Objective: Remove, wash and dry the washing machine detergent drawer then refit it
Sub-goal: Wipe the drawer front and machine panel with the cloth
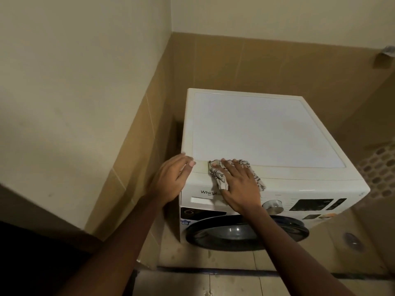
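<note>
Obs.: the washing machine (267,133) stands in a tiled corner. The detergent drawer (201,200) is at the left of the front panel, under the brand lettering, and looks fully seated in its slot with the front flush. The right hand (239,186) lies flat, fingers straight and spread, pressing a patterned cloth (214,167) onto the front lip of the top, directly above the drawer. It presses the cloth and does not clasp it. The left hand (171,180) rests on the front-left corner with its fingers loosely bent, holding nothing. The dial (273,206) and dark door (235,233) are untouched. Judgement: the step in hand is wiping down the lip above the drawer (from this view I cannot tell whether the drawer has been washed yet). Method notes: keep the palm flat so the cloth stays bunched under it; work along the seam in one direction. One end of the cloth hangs over the brand lettering, so lift it before touching the drawer, or it may snag in the slot. Leave the left hand bracing the corner. Check that the drawer front sits even with the panel.
</note>
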